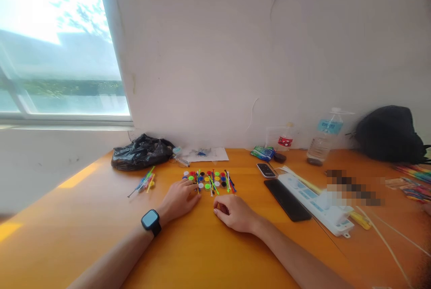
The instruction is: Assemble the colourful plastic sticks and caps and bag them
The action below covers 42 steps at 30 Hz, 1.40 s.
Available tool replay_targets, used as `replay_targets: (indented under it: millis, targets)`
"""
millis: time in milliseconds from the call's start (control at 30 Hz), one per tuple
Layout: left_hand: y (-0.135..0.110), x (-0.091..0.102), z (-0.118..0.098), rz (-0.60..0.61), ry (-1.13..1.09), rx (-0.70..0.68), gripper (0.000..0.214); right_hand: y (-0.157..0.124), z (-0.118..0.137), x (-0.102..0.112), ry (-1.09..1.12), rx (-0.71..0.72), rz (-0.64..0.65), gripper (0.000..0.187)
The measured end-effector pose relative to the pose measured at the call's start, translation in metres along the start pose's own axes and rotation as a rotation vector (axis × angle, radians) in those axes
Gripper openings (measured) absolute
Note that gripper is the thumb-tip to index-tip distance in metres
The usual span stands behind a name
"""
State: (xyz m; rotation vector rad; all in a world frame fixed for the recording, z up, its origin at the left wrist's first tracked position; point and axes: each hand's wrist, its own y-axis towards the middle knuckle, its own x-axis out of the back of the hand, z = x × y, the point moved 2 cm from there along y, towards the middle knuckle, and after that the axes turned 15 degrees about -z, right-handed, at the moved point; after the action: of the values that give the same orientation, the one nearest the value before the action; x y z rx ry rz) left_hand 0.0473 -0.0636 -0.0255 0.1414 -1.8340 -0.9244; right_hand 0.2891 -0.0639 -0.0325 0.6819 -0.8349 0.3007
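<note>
A cluster of small coloured plastic discs and thin coloured sticks [209,181] lies on the orange table [202,253]. My left hand [180,199], with a black smartwatch [151,221] on the wrist, lies on the table with its fingers stretched forward, the fingertips at the near left edge of the cluster. My right hand [235,213] rests on the table just in front of the cluster, its fingers curled under in a loose fist. What they hold, if anything, is hidden. A second small bunch of coloured sticks [145,183] lies to the left.
A black plastic bag [141,152] and a sheet of paper [207,154] lie at the back by the wall. To the right are a phone [266,170], a black slab [287,199], a white power strip [316,203], a water bottle [323,138] and a black backpack [387,134].
</note>
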Motion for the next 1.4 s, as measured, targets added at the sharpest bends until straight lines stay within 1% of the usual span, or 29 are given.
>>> replay_targets:
  millis: [167,367,467,600,667,767,867,967,1167,1300,1400]
  targets:
    - [0.001,0.002,0.0,0.03,0.017,0.003,0.016,0.0,0.002,0.0,0.005,-0.008,0.006,0.006]
    - [0.002,0.005,-0.003,0.027,-0.004,0.004,0.021,0.0,-0.001,-0.001,0.008,-0.009,0.0,0.005]
    - [0.003,0.007,0.003,-0.034,-0.043,0.074,0.017,0.0,-0.002,-0.001,0.015,-0.012,0.002,0.005]
    - [0.002,0.011,0.023,-0.163,0.023,0.206,0.02,-0.002,0.0,0.0,0.007,-0.001,0.001,0.006]
    - [0.0,0.011,0.033,-0.18,0.045,0.246,0.021,-0.002,0.001,0.001,0.002,0.002,0.0,0.007]
    - [-0.002,0.008,0.043,-0.123,0.055,0.279,0.019,-0.002,0.001,0.002,0.004,-0.01,0.008,0.007]
    - [-0.003,0.005,0.044,-0.049,0.068,0.278,0.02,-0.001,0.002,0.002,0.004,-0.013,0.012,0.008]
    - [-0.003,0.004,0.044,-0.029,0.101,0.282,0.02,-0.001,0.004,0.003,-0.004,-0.012,0.011,0.008]
    - [-0.003,0.004,0.046,0.013,0.191,0.326,0.011,-0.001,0.004,0.003,-0.008,-0.019,0.022,0.009]
    - [-0.004,0.003,0.047,0.015,0.181,0.319,0.011,-0.001,0.004,0.004,-0.007,-0.019,0.021,0.007]
    - [-0.004,0.003,0.044,-0.051,0.137,0.27,0.014,-0.001,0.004,0.004,-0.011,-0.025,0.025,0.007]
